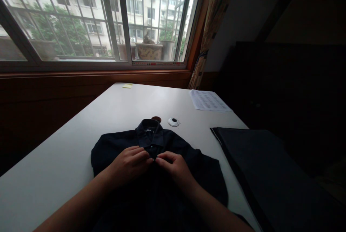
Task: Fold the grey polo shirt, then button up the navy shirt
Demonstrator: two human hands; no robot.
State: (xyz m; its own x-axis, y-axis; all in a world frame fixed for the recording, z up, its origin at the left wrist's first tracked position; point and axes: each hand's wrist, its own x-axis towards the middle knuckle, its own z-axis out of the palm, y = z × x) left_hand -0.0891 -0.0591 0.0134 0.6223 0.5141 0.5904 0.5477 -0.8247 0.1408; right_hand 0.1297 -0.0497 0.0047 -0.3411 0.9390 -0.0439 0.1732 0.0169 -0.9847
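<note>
To the left of the shirt (154,188) runs a bare stretch of the white table (67,145). Well beyond the shirt, on the far side of the table, stands the window (127,19), with bars, greenery and pale buildings showing through its glass. A yellow note (127,86) lies at the table's far edge, beyond the shirt's left shoulder.

The left hand (135,160) rests over the shirt's front, just below the collar (150,136), its fingers bent and drawn narrow on the cloth at the front opening. The dark shirt itself lies front up on the table, collar toward the window, its lower part lost in shadow. A small button (151,147) glints at the base of the collar. Just beyond the collar sit a brown disc (156,119), partly hidden by it, and, to its right, a white disc (173,121) with a dark centre.

The right hand (174,165) meets the left at the shirt's opening, thumb and forefinger pinched on the edge; whether a button is between them cannot be told. Beyond the shirt's right shoulder lie printed papers (210,100). Right of the shirt, a dark cloth (259,163) lies flat.
</note>
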